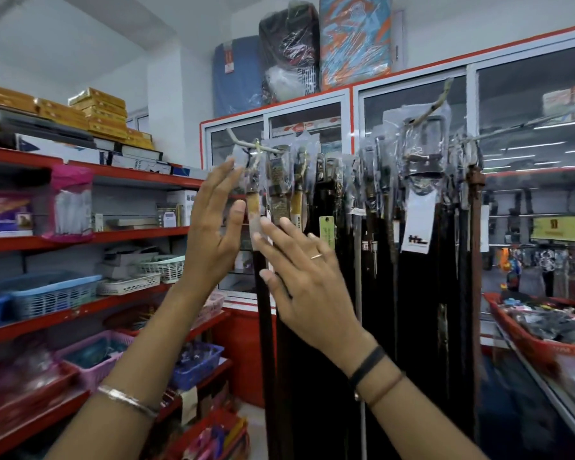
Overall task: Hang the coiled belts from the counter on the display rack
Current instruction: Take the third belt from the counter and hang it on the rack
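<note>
My left hand (213, 224) and my right hand (299, 280) are both raised with fingers spread and holding nothing, just beside the tan belt (253, 207) that hangs in its plastic sleeve from the hook (246, 142) of the display rack.

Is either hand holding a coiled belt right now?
No: the left hand and right hand are both open, fingers spread, by the hanging belts.
</note>
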`<control>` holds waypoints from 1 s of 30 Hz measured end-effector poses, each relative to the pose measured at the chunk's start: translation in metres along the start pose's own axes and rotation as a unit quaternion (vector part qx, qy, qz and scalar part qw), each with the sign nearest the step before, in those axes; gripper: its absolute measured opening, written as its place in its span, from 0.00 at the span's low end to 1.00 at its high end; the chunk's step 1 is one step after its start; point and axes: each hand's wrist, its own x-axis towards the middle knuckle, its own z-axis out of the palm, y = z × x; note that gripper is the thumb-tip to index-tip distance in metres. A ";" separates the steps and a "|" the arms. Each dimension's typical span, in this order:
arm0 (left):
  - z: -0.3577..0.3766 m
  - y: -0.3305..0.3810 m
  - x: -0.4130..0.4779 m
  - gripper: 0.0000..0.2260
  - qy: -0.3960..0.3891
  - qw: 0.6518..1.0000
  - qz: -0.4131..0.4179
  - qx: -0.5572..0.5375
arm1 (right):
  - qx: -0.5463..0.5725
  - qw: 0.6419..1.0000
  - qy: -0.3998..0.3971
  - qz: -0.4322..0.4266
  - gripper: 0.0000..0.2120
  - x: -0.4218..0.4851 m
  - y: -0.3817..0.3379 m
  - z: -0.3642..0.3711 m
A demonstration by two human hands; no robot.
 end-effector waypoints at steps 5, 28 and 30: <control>0.010 -0.038 0.005 0.23 -0.099 0.994 0.018 0.031 | -0.076 0.995 -0.056 0.020 0.24 0.007 -0.001 0.028; 0.062 -0.027 -0.014 0.24 -0.101 0.991 0.004 0.088 | -0.038 0.994 -0.075 0.073 0.23 -0.032 0.026 0.021; 0.058 -0.021 -0.018 0.24 -0.091 0.991 0.012 0.100 | -0.003 0.998 -0.036 0.056 0.20 -0.052 0.012 0.005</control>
